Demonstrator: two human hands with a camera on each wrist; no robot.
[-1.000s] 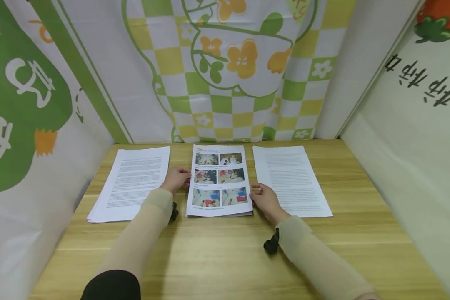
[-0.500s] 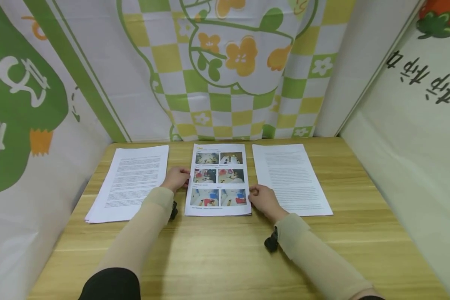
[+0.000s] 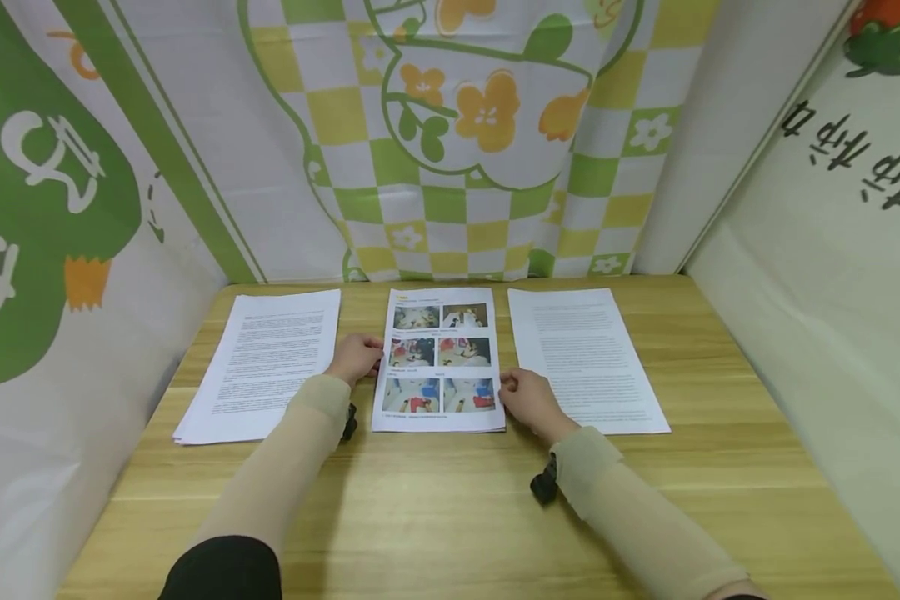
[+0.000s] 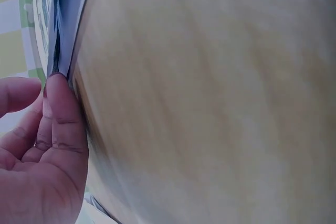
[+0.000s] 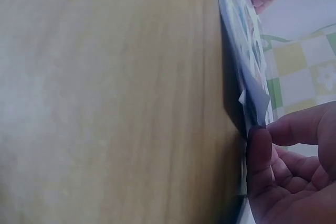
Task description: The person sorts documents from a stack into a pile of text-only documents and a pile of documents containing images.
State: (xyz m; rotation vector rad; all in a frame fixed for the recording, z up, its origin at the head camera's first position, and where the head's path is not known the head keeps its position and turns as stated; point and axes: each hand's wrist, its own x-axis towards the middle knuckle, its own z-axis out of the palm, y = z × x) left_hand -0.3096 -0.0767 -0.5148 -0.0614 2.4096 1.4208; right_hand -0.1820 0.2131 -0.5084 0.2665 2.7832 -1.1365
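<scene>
Both hands flank the photo stack (image 3: 438, 360): left hand (image 3: 355, 358) and right hand (image 3: 528, 400) press loosely curled fingers against its side edges. Text pages (image 3: 266, 362) lie just left, another sheet (image 3: 585, 358) just right; bare worktop (image 3: 450, 508) lies near.

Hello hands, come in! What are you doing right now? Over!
Left hand and right hand each touch a side edge of the middle photo stack. Stack flat on the table. Text pages lie beside it.

middle stack of paper (image 3: 438, 360): white sheets lying flat on the wooden table, between two other paper stacks. the top sheet shows six colour photographs in three rows of two. its long edges are loosely aligned, with several sheet edges visible at the sides.
</scene>
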